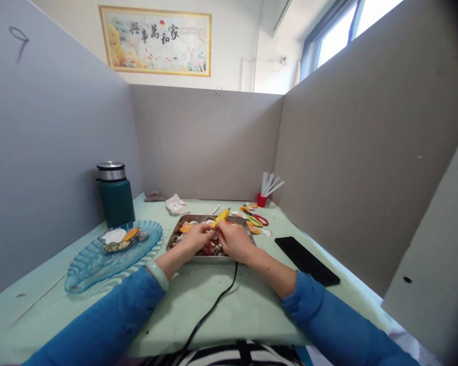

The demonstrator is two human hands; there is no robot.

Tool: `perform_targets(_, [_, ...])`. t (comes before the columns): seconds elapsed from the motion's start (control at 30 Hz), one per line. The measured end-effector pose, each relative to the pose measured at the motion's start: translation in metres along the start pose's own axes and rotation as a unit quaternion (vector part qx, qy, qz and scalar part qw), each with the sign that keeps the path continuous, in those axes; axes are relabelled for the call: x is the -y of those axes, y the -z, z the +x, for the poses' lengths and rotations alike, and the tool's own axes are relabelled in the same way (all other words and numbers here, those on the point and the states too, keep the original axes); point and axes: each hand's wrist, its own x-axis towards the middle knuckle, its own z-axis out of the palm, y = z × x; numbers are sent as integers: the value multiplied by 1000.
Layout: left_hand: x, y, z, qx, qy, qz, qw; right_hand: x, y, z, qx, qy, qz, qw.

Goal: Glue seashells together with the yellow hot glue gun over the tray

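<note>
The left grey partition (61,152) bears a handwritten mark resembling a "9". Beside it on the bench (259,315), covered in pale green sheeting, lie a thin stick (40,299) and a translucent blue ribbed plate (78,274) carrying white, orange and mottled pieces. A matte green bottle (116,201) with a metal-banded lid stands behind the plate. Above the rear partition (206,142) hangs a gold-framed picture (156,41) reading 興事萬和家 from left to right. A crumpled white packet (176,204) lies at the rear.

The left hand (196,239) and right hand (233,241) meet over a rectangular metal tray (209,260) of shell-like pieces; their fingers are bent and drawn together, but whether they grip anything cannot be told. A yellow glue gun (221,217) shows at the tray, just beyond the hands; a black cord (213,306) runs toward the near edge. Farther right are red-and-yellow-handled scissors (257,219), a red cup (262,201) of translucent sticks (267,184), a flat black slab (307,260) and the window (336,38).
</note>
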Motion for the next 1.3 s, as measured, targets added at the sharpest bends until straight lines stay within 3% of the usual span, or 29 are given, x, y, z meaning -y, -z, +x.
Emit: perform_targets(1.3, [-1,-1,-1,-10,-1,8,1000,1,2,-1,-24,-19,23,999])
